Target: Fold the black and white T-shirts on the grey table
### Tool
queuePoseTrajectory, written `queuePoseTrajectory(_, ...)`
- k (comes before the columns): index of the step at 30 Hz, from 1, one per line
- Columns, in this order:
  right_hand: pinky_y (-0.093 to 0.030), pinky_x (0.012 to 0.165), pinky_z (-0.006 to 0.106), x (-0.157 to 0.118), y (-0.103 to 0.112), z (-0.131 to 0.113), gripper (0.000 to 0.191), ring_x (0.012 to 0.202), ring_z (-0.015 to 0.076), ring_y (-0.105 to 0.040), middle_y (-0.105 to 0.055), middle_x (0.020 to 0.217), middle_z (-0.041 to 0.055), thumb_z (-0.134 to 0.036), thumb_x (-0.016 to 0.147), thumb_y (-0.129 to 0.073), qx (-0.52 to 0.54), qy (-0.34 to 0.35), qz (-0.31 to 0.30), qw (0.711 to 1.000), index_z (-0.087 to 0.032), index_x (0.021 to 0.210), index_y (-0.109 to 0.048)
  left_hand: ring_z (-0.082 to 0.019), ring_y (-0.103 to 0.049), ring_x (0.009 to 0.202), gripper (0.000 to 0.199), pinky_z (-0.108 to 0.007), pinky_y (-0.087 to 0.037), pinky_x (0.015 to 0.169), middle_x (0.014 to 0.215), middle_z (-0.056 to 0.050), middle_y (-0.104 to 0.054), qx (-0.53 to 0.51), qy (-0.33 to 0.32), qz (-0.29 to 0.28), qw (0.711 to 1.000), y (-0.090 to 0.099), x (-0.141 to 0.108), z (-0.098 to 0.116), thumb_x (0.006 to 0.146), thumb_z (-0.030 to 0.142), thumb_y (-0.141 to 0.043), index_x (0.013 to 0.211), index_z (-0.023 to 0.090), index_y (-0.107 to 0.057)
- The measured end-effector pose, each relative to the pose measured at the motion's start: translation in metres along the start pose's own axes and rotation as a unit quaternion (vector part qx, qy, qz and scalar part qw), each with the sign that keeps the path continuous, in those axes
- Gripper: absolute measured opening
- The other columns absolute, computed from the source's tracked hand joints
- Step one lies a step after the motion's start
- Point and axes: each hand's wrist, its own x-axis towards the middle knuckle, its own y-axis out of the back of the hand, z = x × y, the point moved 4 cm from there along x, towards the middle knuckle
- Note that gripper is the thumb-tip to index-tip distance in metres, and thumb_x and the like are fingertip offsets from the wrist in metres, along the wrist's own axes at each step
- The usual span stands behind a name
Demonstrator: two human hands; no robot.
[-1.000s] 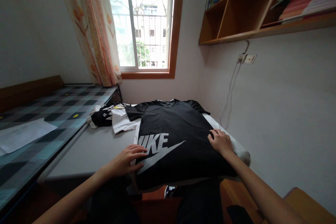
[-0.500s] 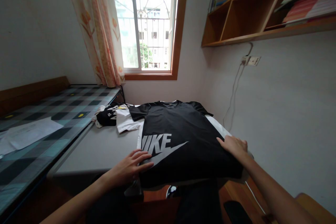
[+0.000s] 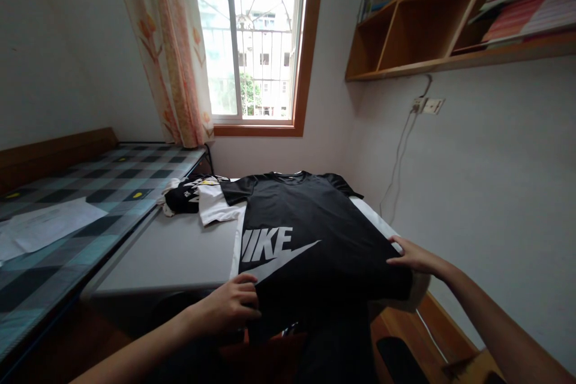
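- The black T-shirt (image 3: 310, 222), printed in grey with "NIKE" and a swoosh, is spread flat between the two hands' fingers, its collar well ahead of them, its hem drooping near them.
- The left hand (image 3: 238, 300) rests at the shirt's lower left part, just below the print; its fingers curl together against the cloth, but whether they are clamped on it I cannot tell.
- The right hand (image 3: 414, 256) is at the shirt's right edge; thumb and index fingertips stand apart there, and a grip by the other fingers cannot be made out.
- White fabric (image 3: 216, 204) shows beneath the shirt, its sleeve ahead of the left fingers.
- A black-and-white bundle of clothing (image 3: 180, 197) sits farther ahead and left of those fingers.
- The grey worktop (image 3: 166, 252) reaches leftward from the left fingers.
- Beyond it, well left of them, papers (image 3: 56, 225) lie on the checked bed (image 3: 135, 165).
- Ahead of the right fingers, a cable (image 3: 396, 162) hangs down the wall.
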Motion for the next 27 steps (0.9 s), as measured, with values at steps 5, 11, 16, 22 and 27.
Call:
queuePoseTrajectory(5, -0.038, 0.047, 0.020, -0.022, -0.004, 0.011, 0.111, 0.066, 0.0177, -0.062, -0.069, 0.088, 0.0061, -0.043, 0.057, -0.079, 0.241, -0.022, -0.191, 0.951, -0.024, 0.149, -0.020, -0.015, -0.062, 0.075, 0.023, -0.036, -0.047, 0.093, 0.080, -0.002, -0.070, -0.132, 0.060, 0.071, 0.987, 0.013, 0.003, -0.008, 0.089, 0.019, -0.051, 0.102, 0.023, -0.069)
queuePoseTrajectory(11, -0.027, 0.039, 0.018, -0.020, -0.004, 0.040, 0.118, 0.043, 0.0067, -0.040, -0.048, 0.059, -0.0085, -0.047, 0.052, -0.080, 0.284, -0.023, -0.163, 0.945, -0.026, 0.151, -0.020, -0.013, -0.060, 0.068, 0.019, -0.037, -0.041, 0.098, 0.073, 0.001, -0.067, -0.104, 0.053, 0.024, 0.993, 0.011, 0.004, -0.003, 0.084, 0.020, -0.056, 0.097, 0.024, -0.070)
queuePoseTrajectory(16, -0.032, 0.041, 0.021, -0.017, -0.003, 0.058, 0.109, 0.045, 0.0081, -0.042, -0.049, 0.060, -0.0070, -0.042, 0.054, -0.078, 0.255, 0.001, -0.149, 0.956, -0.021, 0.150, -0.029, -0.015, -0.061, 0.080, 0.008, -0.040, -0.033, 0.105, 0.076, 0.002, -0.066, -0.046, 0.010, -0.026, 0.999, 0.006, 0.001, 0.005, 0.082, 0.025, -0.062, 0.087, 0.025, -0.068)
queuePoseTrajectory(22, -0.049, 0.059, 0.029, -0.002, 0.027, 0.062, 0.085, 0.064, 0.0197, -0.061, -0.062, 0.067, 0.0008, -0.029, 0.058, -0.071, 0.126, 0.035, 0.009, 0.991, -0.017, 0.139, -0.047, -0.018, -0.060, 0.079, 0.027, -0.044, -0.041, 0.099, 0.080, -0.004, -0.066, -0.037, -0.029, 0.006, 0.999, 0.007, -0.004, 0.013, 0.082, 0.047, -0.064, 0.088, 0.021, -0.067)
queuePoseTrajectory(27, -0.052, 0.068, 0.032, 0.029, 0.023, -0.009, 0.050, 0.067, 0.0192, -0.064, -0.068, 0.078, 0.0058, -0.035, 0.074, -0.062, 0.070, 0.096, 0.070, 0.990, -0.016, 0.120, -0.063, -0.021, -0.061, 0.102, 0.026, -0.039, -0.047, 0.093, 0.113, -0.009, -0.065, 0.009, 0.112, 0.097, 0.989, 0.033, 0.019, -0.028, 0.093, 0.030, -0.051, 0.115, 0.023, -0.064)
